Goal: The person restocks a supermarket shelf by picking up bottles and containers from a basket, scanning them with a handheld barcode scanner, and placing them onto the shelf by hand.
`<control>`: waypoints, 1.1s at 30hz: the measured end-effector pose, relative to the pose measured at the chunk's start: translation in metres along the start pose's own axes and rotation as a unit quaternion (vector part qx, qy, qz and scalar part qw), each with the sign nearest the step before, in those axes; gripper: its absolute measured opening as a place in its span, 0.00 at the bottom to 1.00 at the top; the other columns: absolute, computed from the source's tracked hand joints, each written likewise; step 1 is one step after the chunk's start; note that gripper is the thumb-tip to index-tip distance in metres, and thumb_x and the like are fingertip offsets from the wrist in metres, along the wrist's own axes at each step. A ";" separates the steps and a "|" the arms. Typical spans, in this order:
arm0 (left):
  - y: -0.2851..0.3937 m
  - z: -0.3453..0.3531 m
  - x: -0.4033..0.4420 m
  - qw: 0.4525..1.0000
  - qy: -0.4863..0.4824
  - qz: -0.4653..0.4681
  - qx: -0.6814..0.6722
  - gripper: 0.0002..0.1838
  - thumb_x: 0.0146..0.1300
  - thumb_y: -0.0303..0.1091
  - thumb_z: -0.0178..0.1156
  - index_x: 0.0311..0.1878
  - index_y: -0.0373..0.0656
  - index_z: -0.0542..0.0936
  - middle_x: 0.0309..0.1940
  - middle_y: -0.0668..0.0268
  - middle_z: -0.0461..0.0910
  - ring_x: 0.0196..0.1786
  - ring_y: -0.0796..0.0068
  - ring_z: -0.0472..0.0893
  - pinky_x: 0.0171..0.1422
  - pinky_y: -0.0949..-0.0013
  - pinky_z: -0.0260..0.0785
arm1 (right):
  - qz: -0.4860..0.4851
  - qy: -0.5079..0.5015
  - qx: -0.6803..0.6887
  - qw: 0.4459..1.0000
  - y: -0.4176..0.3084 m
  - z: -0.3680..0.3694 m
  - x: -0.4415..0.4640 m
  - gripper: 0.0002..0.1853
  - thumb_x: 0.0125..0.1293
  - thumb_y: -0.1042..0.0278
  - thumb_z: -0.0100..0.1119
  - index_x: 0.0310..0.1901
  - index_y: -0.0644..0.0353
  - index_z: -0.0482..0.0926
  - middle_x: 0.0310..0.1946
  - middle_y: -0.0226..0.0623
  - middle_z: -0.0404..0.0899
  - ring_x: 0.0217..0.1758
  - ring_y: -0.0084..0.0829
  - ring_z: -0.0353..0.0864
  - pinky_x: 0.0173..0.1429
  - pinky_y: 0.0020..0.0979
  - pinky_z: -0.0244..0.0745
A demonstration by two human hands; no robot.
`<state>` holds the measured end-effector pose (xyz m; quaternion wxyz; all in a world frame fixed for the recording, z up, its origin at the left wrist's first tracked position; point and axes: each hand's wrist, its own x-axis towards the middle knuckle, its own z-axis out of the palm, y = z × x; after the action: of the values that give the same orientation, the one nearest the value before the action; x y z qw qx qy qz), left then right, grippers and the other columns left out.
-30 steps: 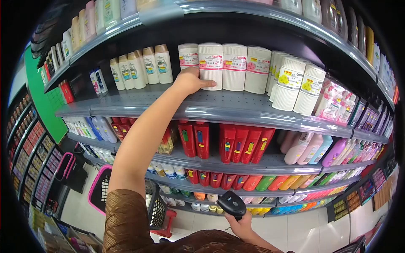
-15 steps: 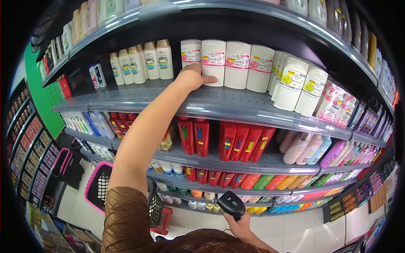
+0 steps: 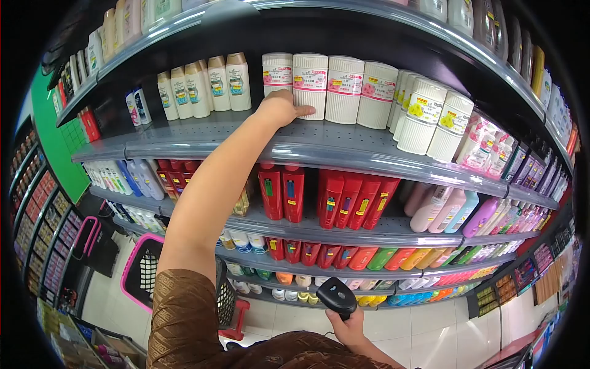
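Observation:
My left hand (image 3: pixel 279 109) reaches onto the upper shelf among white ribbed bottles with pink labels. Its thumb lies across the lower front of the second white bottle (image 3: pixel 310 89), while the fingers curl out of sight at that bottle's left side. Behind the hand is the leftmost white bottle (image 3: pixel 277 69), its lower part covered. Two more pink-labelled bottles (image 3: pixel 344 89) stand just right of these. Low in front of my body, my right hand (image 3: pixel 349 327) is wrapped round the handle of a black barcode scanner (image 3: pixel 337 296), whose head points up toward the shelves.
Cream bottles with gold caps (image 3: pixel 238 81) stand left of my left hand. Yellow-labelled white bottles (image 3: pixel 423 115) are to the right. Red bottles (image 3: pixel 292 194) fill part of the shelf below. A pink-rimmed black basket (image 3: pixel 136 270) is at lower left, near a red stand (image 3: pixel 236 320).
The view has shifted slightly, so the shelves appear a little higher. My left hand keeps its place at the white bottles, and my right hand still holds the scanner.

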<state>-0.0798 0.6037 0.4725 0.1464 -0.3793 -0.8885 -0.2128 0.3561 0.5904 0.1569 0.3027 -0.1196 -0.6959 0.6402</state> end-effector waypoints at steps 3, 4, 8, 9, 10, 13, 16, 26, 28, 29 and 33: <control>-0.004 0.004 0.003 1.000 0.009 0.016 -0.009 0.39 0.59 0.70 0.68 0.47 0.35 0.88 0.44 0.48 0.88 0.50 0.51 0.87 0.57 0.57 0.77 | 0.001 0.010 -0.004 1.000 0.002 0.001 -0.004 0.15 0.66 0.72 0.70 0.52 0.65 0.82 0.38 0.31 0.85 0.40 0.18 0.78 0.46 0.26 0.75; -0.005 0.005 0.004 1.000 0.010 0.017 -0.010 0.39 0.59 0.70 0.68 0.47 0.35 0.88 0.44 0.48 0.88 0.50 0.51 0.87 0.57 0.57 0.77 | 0.002 0.011 -0.007 1.000 0.003 0.000 -0.005 0.15 0.66 0.72 0.70 0.52 0.65 0.82 0.38 0.31 0.85 0.39 0.18 0.78 0.46 0.26 0.75; -0.003 0.002 0.001 1.000 0.013 0.019 -0.007 0.39 0.59 0.70 0.68 0.47 0.35 0.88 0.45 0.48 0.88 0.51 0.51 0.86 0.57 0.57 0.77 | 0.015 0.006 -0.012 1.000 -0.001 0.000 -0.008 0.15 0.66 0.72 0.71 0.52 0.65 0.82 0.37 0.30 0.85 0.39 0.19 0.78 0.46 0.26 0.75; -0.003 0.002 0.001 1.000 0.011 0.019 -0.008 0.39 0.59 0.70 0.68 0.48 0.35 0.88 0.46 0.48 0.87 0.52 0.51 0.86 0.58 0.57 0.77 | 0.003 0.011 -0.020 1.000 -0.001 0.001 -0.008 0.15 0.66 0.72 0.71 0.52 0.65 0.82 0.37 0.30 0.85 0.39 0.19 0.78 0.46 0.26 0.75; -0.002 0.002 0.001 1.000 0.011 0.019 -0.009 0.39 0.59 0.70 0.68 0.48 0.35 0.88 0.46 0.48 0.87 0.52 0.51 0.86 0.58 0.57 0.77 | -0.010 0.015 -0.029 0.999 -0.002 0.002 -0.009 0.15 0.66 0.71 0.71 0.52 0.64 0.82 0.36 0.30 0.85 0.38 0.19 0.78 0.45 0.26 0.75; 0.002 0.000 0.000 1.000 0.012 0.012 0.008 0.41 0.59 0.71 0.67 0.48 0.34 0.88 0.47 0.47 0.87 0.53 0.50 0.86 0.59 0.58 0.77 | -0.001 0.014 -0.032 0.999 0.003 0.001 -0.013 0.15 0.66 0.71 0.71 0.52 0.64 0.82 0.36 0.30 0.85 0.38 0.18 0.78 0.45 0.26 0.75; 0.005 -0.003 -0.004 1.000 0.006 0.010 0.013 0.43 0.58 0.73 0.67 0.48 0.32 0.87 0.47 0.46 0.87 0.53 0.50 0.86 0.59 0.58 0.77 | -0.001 0.016 -0.040 0.999 -0.001 0.002 -0.015 0.16 0.66 0.71 0.71 0.53 0.64 0.82 0.36 0.30 0.85 0.38 0.18 0.78 0.45 0.26 0.75; -0.011 -0.020 -0.009 0.999 -0.031 0.033 0.003 0.41 0.51 0.68 0.73 0.47 0.33 0.88 0.40 0.49 0.88 0.46 0.56 0.88 0.54 0.60 0.79 | -0.003 0.022 -0.027 0.999 -0.010 0.012 -0.019 0.16 0.66 0.72 0.70 0.53 0.64 0.82 0.36 0.29 0.85 0.38 0.17 0.77 0.44 0.26 0.75; -0.014 -0.047 -0.033 0.996 -0.062 0.015 -0.062 0.30 0.56 0.56 0.76 0.47 0.34 0.88 0.36 0.56 0.89 0.40 0.66 0.88 0.48 0.64 0.79 | 0.018 -0.003 -0.030 0.999 -0.004 0.017 -0.018 0.16 0.66 0.72 0.70 0.54 0.65 0.82 0.37 0.30 0.85 0.39 0.18 0.78 0.46 0.26 0.75; -0.022 -0.053 -0.047 0.996 -0.064 0.013 -0.062 0.30 0.56 0.56 0.76 0.47 0.34 0.88 0.36 0.56 0.89 0.40 0.66 0.88 0.48 0.64 0.79 | 0.020 -0.003 -0.030 0.999 -0.001 0.023 -0.017 0.16 0.66 0.72 0.70 0.54 0.65 0.82 0.37 0.30 0.85 0.39 0.18 0.78 0.46 0.26 0.75; -0.079 -0.075 -0.127 0.954 0.188 0.115 -0.206 0.16 0.65 0.43 0.68 0.43 0.39 0.88 0.32 0.58 0.89 0.37 0.63 0.88 0.48 0.63 0.79 | -0.008 -0.030 -0.045 0.999 -0.006 0.062 -0.012 0.17 0.65 0.71 0.71 0.54 0.66 0.82 0.41 0.34 0.86 0.43 0.21 0.80 0.51 0.28 0.77</control>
<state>-0.0452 0.4406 0.4626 0.2528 -0.4539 -0.7325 -0.4399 0.3310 0.5317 0.1593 0.2816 -0.1083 -0.7334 0.6092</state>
